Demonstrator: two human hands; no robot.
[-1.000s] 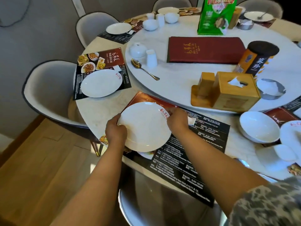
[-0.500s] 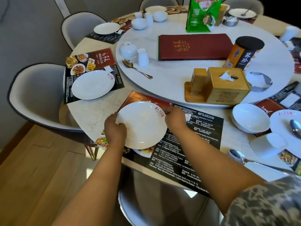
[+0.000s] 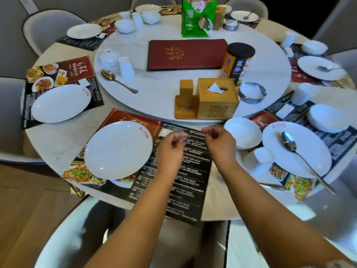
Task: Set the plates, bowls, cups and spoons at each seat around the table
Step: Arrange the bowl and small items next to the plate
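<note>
Table (image 3: 58, 144): round and pale, ringed with printed mats and grey chairs.
Turntable (image 3: 193, 20): white disc at the centre; it carries a red menu (image 3: 187, 55), a wooden tissue box (image 3: 217, 99), a tin (image 3: 236, 61), a green carton (image 3: 197, 18), and cups, bowls and a spoon (image 3: 117, 81) near its left edge.
Mat (image 3: 181, 171): dark, lying at the near seat under both forearms.
Plate (image 3: 118, 150): white, flat on the mat's left half, with a red mark at its far right rim; no hand touches it.
Right seat: a plate (image 3: 301, 151) with a spoon (image 3: 301, 157) across it, a bowl (image 3: 243, 133) to its left, a cup (image 3: 263, 154) lying near.
Left seat: a lone plate (image 3: 60, 103) on its mat.
Left hand (image 3: 171, 147): above the mat just right of the plate, fingers curled in, holding nothing.
Right hand (image 3: 219, 141): beside the left one, close to the bowl but apart from it, fingers curled, holding nothing.
</note>
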